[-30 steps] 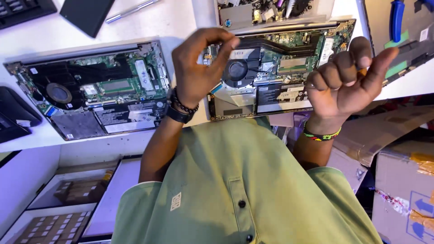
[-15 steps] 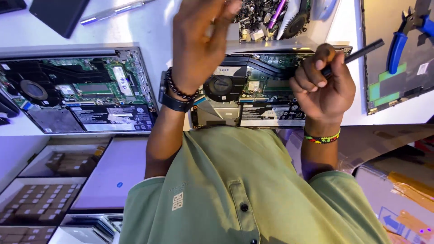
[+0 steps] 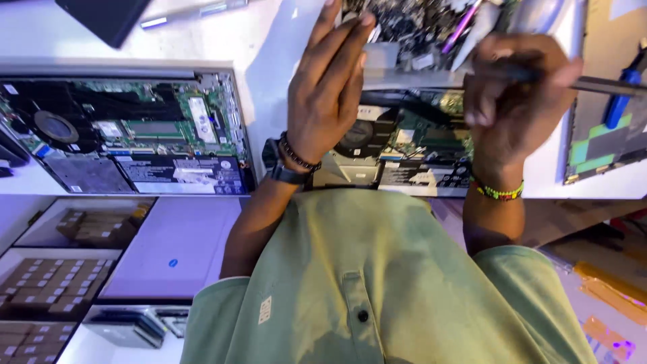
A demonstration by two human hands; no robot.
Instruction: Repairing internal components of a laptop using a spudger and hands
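My left hand (image 3: 327,87), with a watch and bead bracelet at the wrist, is raised over an opened laptop (image 3: 404,155). Its fingers are stretched out and apart, and it holds nothing. My right hand (image 3: 515,94), wearing a coloured bead bracelet, is closed around a slim dark tool (image 3: 600,84) that points right. Below both hands the laptop lies with its bottom cover off, showing a fan, a green board and a battery. My hands hide part of it.
A second opened laptop (image 3: 135,135) lies on the white table at the left. A tray of small parts (image 3: 418,27) sits behind the hands. Blue-handled pliers (image 3: 617,108) rest at the right, and a pen (image 3: 195,12) at the top. Stacked laptops (image 3: 168,249) sit below.
Both hands have moved up and away from me. The left hand's fingers have straightened out, and the right hand still grips the tool, now held higher.
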